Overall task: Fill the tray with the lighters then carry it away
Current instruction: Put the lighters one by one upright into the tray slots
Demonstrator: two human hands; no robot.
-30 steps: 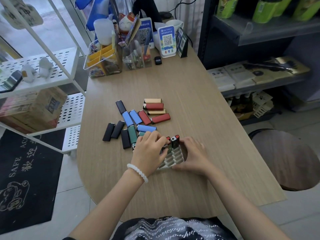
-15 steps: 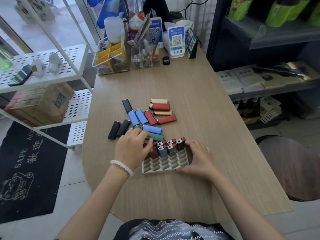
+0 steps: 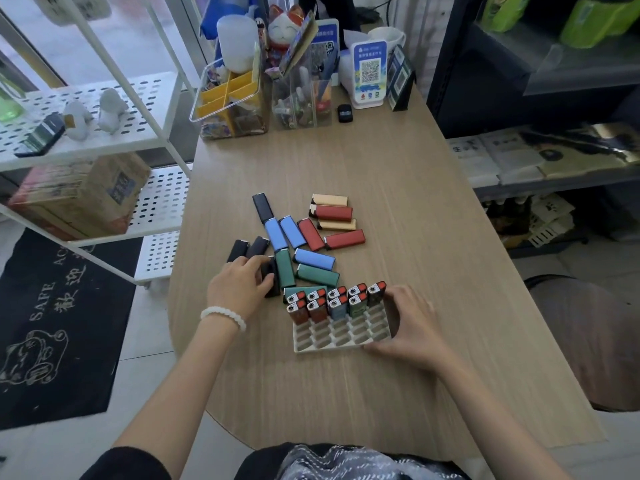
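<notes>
The left hand (image 3: 242,284), which a second ago was bent over the far rows of the white slotted tray (image 3: 332,337), has been drawn off to the loose pile, and its fingers are now curled round a black lighter (image 3: 272,277) lying just left of an upright-lying green lighter (image 3: 285,268); the black one is gripped but not yet lifted from the wooden table (image 3: 398,202). With the hand withdrawn, the standing lighters in the tray (image 3: 327,301) are fully shown: nine can be counted, a back row of five and a second row of four, all upright with their metal heads up. The slot at the right end of the second row is seen to be vacant, and the nearer rows are unfilled. The tray itself has been kept near the front edge of the table, and the right hand (image 3: 405,327) is held against its right side and near corner, fingers spread and pressed on the rim to steady it. Beyond the tray, blue, green, red, tan and black lighters are left lying flat in a loose cluster. From this it is judged that one insertion has just been finished and the next pick begun; the task is well short of its end, and carrying away cannot be started until the remaining slots are filled.
</notes>
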